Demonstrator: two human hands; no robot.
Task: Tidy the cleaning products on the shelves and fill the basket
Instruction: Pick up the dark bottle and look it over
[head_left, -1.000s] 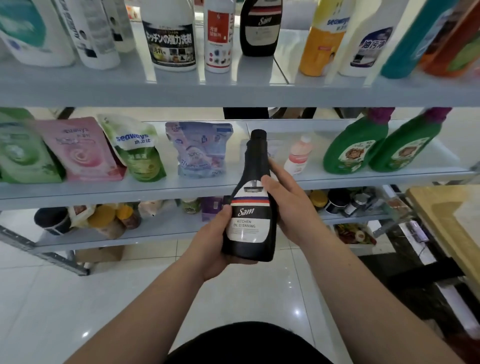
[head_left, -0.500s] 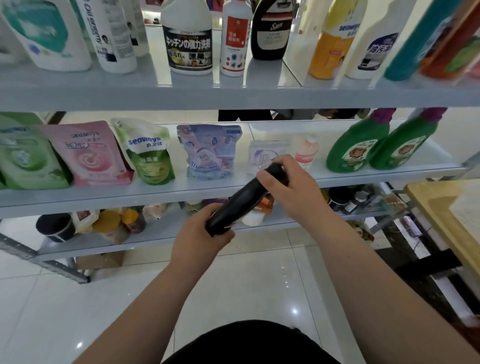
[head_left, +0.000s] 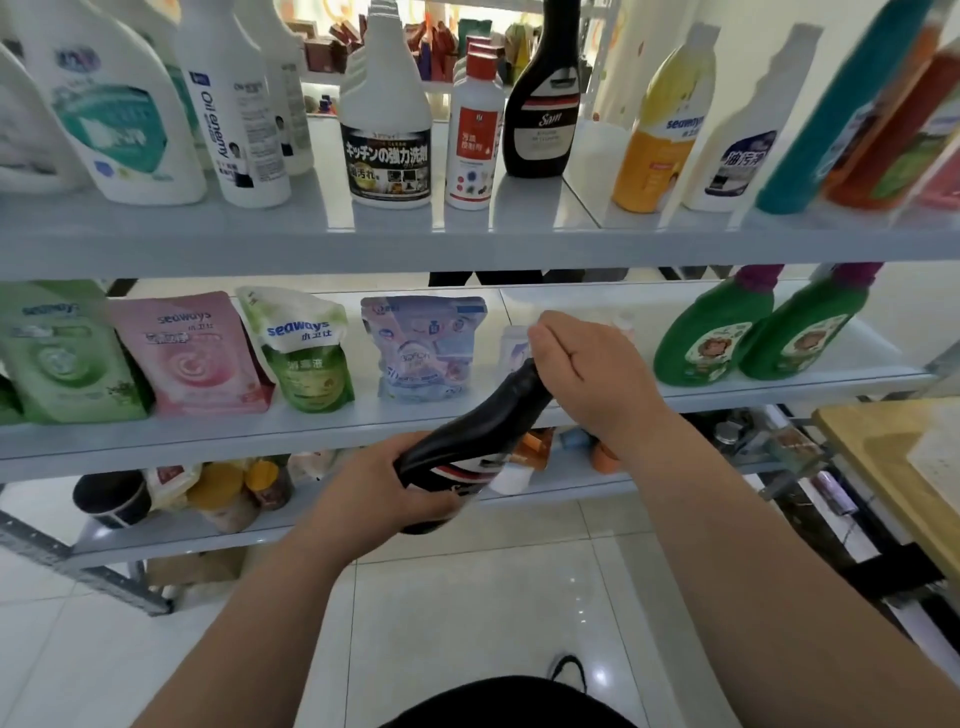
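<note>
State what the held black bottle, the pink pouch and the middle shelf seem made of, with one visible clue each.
Black bottle: probably glossy moulded plastic; smooth curved neck with soft highlights.
Pink pouch: flexible printed plastic film, slightly shiny; it creases and bulges.
Middle shelf: likely painted metal, pale grey, semi-gloss; thin board faintly reflecting goods, laminate possible.

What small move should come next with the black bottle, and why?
Probably tip the black bottle upright and raise it toward the top shelf: it lies tilted, left hand at its base, right hand on its neck, and a matching bottle stands there with bare space beside it.
</note>
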